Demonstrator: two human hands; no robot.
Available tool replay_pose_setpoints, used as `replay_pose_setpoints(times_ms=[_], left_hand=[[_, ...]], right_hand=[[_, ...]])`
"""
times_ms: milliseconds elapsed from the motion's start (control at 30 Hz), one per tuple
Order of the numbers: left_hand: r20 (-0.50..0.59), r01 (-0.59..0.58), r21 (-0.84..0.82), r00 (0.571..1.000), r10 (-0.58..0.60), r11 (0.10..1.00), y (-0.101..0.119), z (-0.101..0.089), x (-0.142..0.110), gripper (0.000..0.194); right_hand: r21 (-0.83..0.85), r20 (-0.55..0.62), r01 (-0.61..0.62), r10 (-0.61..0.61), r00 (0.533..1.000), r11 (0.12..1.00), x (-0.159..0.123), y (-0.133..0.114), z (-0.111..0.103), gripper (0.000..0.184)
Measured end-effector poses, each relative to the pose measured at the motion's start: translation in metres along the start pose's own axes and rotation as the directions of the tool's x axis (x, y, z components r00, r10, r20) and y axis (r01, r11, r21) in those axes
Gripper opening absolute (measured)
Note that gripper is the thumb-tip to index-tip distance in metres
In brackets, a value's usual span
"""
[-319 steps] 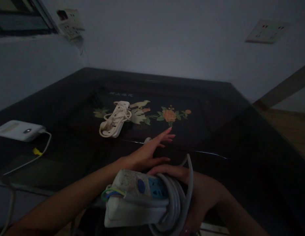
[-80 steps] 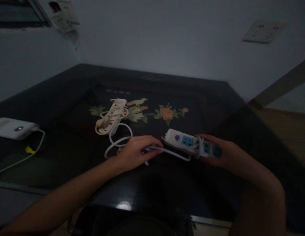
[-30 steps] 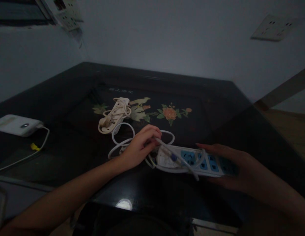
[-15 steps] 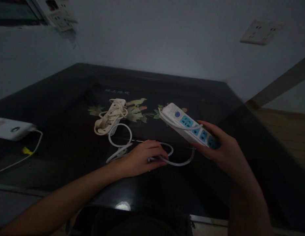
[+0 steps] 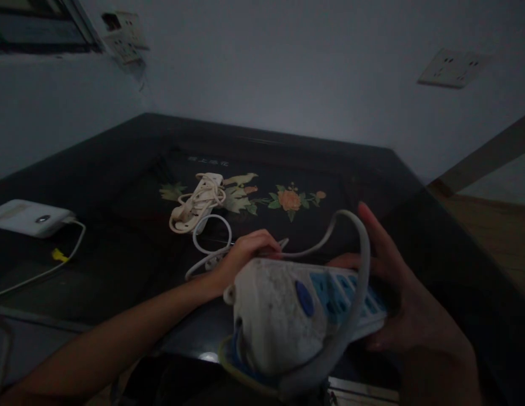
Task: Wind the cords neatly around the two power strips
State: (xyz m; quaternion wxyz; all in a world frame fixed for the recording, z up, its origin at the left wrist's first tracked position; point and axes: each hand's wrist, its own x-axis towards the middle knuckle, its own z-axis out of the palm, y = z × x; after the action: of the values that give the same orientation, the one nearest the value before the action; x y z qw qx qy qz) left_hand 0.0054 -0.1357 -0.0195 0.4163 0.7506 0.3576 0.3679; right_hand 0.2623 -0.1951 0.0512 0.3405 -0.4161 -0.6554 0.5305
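You're viewing a dim, murky scene (a small glare spot glows on the tabletop (image 5: pixel 118 282)), with the nearest power strip (image 5: pixel 279 316) slightly blurred.

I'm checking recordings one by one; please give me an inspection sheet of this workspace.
Surface: dark glossy table, floral print
Things in hand: strip with blue sockets, casing grimy
Clutter: wrapped strip, white device, yellow tag
Hands: right hand grips the strip; left hand holds its cable
Cables: cable arches up; coloured wires exposed at strip's near end; thin cord joins device
Surroundings: wall, sockets, window
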Motion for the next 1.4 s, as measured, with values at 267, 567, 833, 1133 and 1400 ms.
replay_pose_setpoints(times_ms=[267,567,833,1133,1400], left_hand=[[-0.172,0.154,-0.288,0.963,-0.209,0.945,0.013,-0.004,0.003,0.018],[-0.084,0.114,-0.330,0.985,-0.149,0.937,0.005,0.001,0.003,0.017],[0.105,0.148,-0.123,0.985,-0.135,0.981,0.002,0.006,-0.002,0.021],[0.124,-0.082,0.126,0.990,0.066,0.989,0.004,0.012,0.001,0.046],[0.102,-0.182,0.097,0.980,0.172,0.979,0.015,0.037,0.021,0.058]], right_hand=[[-0.335,0.023,-0.089,0.103,0.994,0.938,0.008,0.001,-0.016,0.103],[-0.551,-0.168,-0.044,-0.058,0.984,0.834,0.012,0.001,-0.030,0.056],[-0.492,-0.238,-0.030,-0.101,0.966,0.870,0.019,0.003,-0.021,0.052],[-0.231,-0.467,-0.077,-0.041,0.883,0.970,0.030,0.019,-0.022,0.048],[0.013,-0.678,0.087,-0.055,0.733,0.996,0.035,0.018,-0.023,0.048]])
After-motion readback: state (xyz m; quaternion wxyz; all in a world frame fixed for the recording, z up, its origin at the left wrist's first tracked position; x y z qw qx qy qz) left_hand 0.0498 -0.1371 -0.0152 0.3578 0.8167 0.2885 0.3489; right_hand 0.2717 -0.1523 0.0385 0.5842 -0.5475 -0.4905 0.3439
